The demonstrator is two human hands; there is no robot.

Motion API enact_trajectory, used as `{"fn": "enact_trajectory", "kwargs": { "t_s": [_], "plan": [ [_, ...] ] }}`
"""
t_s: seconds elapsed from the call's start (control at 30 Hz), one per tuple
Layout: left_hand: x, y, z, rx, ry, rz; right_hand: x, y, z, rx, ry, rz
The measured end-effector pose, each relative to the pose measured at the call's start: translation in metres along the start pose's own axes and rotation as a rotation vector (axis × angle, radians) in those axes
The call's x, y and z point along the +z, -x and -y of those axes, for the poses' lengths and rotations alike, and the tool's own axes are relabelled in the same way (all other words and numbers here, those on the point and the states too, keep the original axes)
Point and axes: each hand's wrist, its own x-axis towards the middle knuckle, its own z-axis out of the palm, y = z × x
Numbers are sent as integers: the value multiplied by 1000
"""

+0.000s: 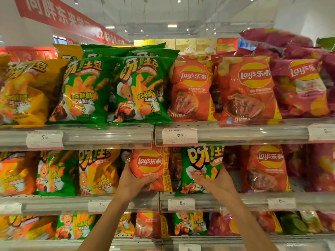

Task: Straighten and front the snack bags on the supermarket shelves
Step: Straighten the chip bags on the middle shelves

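Head view: left grip (135, 180) cups the orange Lay's bag (149, 167), right grip (213, 180) clasps the green bag (197, 165) beside it; light, puffy, crushable, best held low.

Middle shelf: orange-red Lay's bag (149, 167), upright and facing front, stands just beside a green fries-snack bag (199, 167), also upright, tilted slightly left.

Both hands on bags at the middle shelf

The left hand (135, 180) grips an orange Lay's bag (149, 169) from below; the right hand (216, 180) holds a green fries bag (199, 165) just beside it, both upright on the middle shelf (226, 198).
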Motion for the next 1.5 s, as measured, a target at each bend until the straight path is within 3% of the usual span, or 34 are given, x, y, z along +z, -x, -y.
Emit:
{"fn": "enact_trajectory", "kwargs": {
  "t_s": [0.57, 0.73, 1.27, 1.4, 1.5],
  "plan": [
    [83, 26, -25, 51, 30, 42, -81, 30, 12, -32, 51, -199],
    [108, 30, -23, 32, 35, 37, -101, 46, 0, -35, 51, -171],
    [95, 40, -8, 117, -363, 174, -75, 89, 5, -56, -3, -83],
    [65, 44, -2, 231, -543, 232, -47, 110, 11, -52, -12, -99],
    [31, 45, 4, 347, -657, 185, -18, 121, 14, -34, -32, -123]
  ]
}}
